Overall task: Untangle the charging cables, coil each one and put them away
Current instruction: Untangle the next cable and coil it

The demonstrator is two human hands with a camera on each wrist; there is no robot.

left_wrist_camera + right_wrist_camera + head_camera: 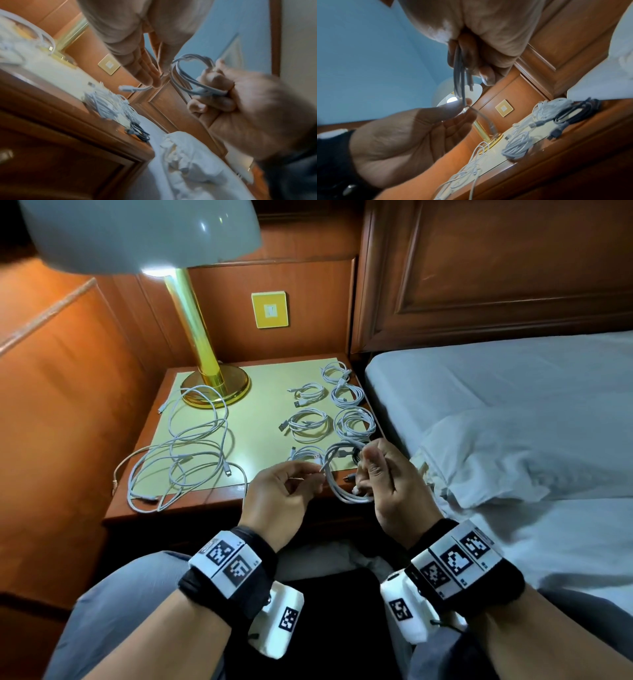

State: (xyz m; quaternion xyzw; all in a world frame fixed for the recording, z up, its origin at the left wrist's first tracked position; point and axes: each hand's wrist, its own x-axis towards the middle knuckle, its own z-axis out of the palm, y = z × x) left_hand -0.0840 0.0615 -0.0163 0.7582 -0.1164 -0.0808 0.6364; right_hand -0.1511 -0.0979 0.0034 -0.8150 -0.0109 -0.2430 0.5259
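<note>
A white charging cable [337, 486] hangs in loops just above the front edge of the nightstand [255, 440]. My right hand [371, 470] grips the bundled loops [188, 82], fingers curled round them [459, 75]. My left hand [317, 474] pinches the cable's loose stretch between thumb and fingers [465, 106], and the plug end [124, 88] sticks out past them. A tangle of white cables [191, 453] lies on the left of the nightstand top. Several coiled white cables [308, 422] lie in rows on its right side.
A brass lamp [205, 364] stands at the back left of the nightstand. A coiled black cable [573, 112] lies at the right edge by the bed. The bed [513, 378] with a white pillow [507, 453] is close on the right. Wood panelling surrounds the stand.
</note>
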